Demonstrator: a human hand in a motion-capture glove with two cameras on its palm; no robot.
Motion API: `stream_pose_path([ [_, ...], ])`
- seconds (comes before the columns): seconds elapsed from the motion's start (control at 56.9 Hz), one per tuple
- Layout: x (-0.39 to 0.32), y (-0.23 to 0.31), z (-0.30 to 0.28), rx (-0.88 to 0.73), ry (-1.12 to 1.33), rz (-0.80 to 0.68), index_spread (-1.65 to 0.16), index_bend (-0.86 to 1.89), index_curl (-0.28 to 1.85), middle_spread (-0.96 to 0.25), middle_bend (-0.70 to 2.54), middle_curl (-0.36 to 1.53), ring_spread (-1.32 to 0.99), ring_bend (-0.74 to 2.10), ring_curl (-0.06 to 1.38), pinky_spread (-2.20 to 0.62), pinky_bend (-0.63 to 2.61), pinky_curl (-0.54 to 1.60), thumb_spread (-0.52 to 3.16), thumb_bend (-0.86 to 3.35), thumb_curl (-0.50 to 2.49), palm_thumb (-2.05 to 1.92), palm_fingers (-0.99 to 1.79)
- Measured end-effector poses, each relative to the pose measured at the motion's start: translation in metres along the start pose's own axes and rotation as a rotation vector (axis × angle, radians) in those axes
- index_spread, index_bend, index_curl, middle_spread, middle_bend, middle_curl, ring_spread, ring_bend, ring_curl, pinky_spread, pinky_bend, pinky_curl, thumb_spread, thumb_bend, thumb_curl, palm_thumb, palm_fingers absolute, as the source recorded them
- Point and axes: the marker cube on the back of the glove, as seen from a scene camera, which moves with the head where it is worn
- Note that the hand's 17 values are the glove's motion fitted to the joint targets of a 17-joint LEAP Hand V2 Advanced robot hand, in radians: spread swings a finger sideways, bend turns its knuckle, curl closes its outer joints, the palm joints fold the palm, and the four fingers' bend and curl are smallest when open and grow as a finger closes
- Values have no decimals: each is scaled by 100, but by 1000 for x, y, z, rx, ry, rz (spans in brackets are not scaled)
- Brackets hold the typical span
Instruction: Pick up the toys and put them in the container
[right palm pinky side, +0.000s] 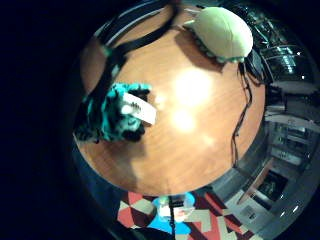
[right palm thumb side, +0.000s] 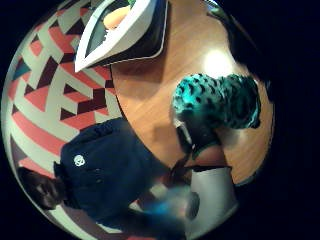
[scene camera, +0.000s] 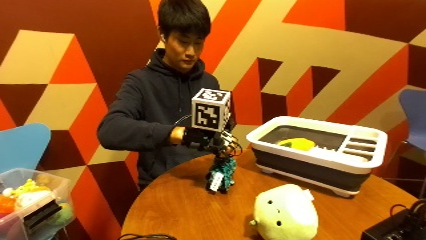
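Gloved right hand (scene camera: 200, 139) pinched the teal spotted toy (scene camera: 221, 174) from above, dangling it clear of the table (scene camera: 180, 210) for carrying right to the container (scene camera: 319, 155), where a yellow toy (scene camera: 297, 144) lay.

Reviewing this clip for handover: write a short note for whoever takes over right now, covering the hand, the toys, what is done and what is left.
Right hand: above the round table, gripping the teal spotted plush toy from its top; the toy hangs down, its lower end at or just above the wood.
Pale green round plush: lies on the table, untouched.
White and grey container: on the table, already holding a yellow toy.
Done: one toy inside.
Left: carry the teal plush to the container, then the pale green one.
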Motion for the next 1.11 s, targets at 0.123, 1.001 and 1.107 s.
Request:
stream_pose_path([
  [0.123,-12,-4,-14,177,-6,-28,-26,42,36,-21,68,66,-37,102,49,-30,83,38,141,14,40,42,118],
  [1.001,-29,2,-65,291,11,-49,-27,149,122,-52,160,140,-65,181,106,-74,158,108,160,45,61,62,45],
  [1.107,-30,4,-64,288,9,-62,-26,151,125,-51,162,141,-65,181,109,-74,160,112,159,47,63,60,43],
])
